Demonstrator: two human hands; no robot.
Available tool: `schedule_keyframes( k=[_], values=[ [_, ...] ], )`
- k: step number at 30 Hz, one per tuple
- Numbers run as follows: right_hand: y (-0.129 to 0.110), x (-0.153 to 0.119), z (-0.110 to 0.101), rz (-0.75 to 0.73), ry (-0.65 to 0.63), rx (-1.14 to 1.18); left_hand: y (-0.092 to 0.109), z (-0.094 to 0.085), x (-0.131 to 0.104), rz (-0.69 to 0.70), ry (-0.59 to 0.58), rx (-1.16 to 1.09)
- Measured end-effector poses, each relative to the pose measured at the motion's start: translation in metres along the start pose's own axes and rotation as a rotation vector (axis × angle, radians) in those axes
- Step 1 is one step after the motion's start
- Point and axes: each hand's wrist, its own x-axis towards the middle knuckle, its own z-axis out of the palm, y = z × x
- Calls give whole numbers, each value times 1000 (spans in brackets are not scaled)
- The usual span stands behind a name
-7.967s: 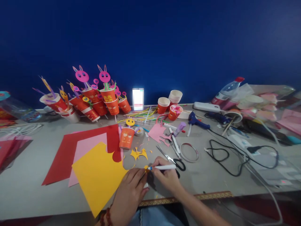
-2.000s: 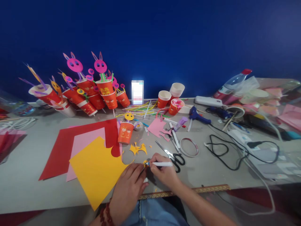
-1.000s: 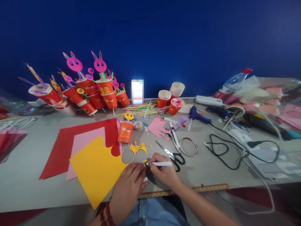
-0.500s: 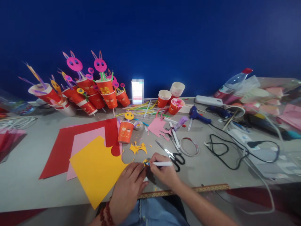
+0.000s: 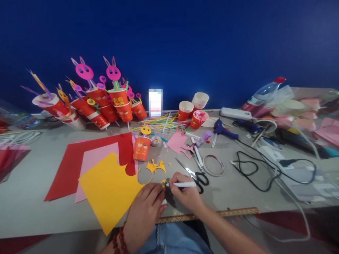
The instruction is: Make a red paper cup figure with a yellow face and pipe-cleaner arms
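My right hand (image 5: 185,192) grips a white marker (image 5: 185,184) with its blue tip pointing left. The tip is at a small yellow paper circle (image 5: 164,182) that has dark blue-green marks on it. My left hand (image 5: 148,201) is beside it, fingers together and fingertips holding the circle down on the table. A small white piece (image 5: 164,201) shows by my left thumb; its kind is unclear. To the left, a large yellow paper sheet (image 5: 111,190) with cut-out edges reaches under my left hand. Black-handled scissors (image 5: 197,176) lie just beyond my right hand.
A red cup (image 5: 142,148) with a yellow face stands ahead; yellow scraps (image 5: 156,166) lie nearer. Decorated cups (image 5: 123,112) crowd the back left. Straws (image 5: 156,123), stacked cups (image 5: 185,111), a tape roll (image 5: 214,165), a blue glue gun (image 5: 224,131) and a black cable (image 5: 246,169) lie beyond.
The marker and my right hand have shifted slightly right, so more of the marked yellow circle shows. My left hand stays in place.
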Motion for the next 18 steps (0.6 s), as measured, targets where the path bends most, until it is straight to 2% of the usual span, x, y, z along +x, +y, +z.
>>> schedule_keyframes(
  k=[18],
  values=[
    [0,1,1,30,50,-23,1,-1,-1,-24,-17,-32]
  ],
)
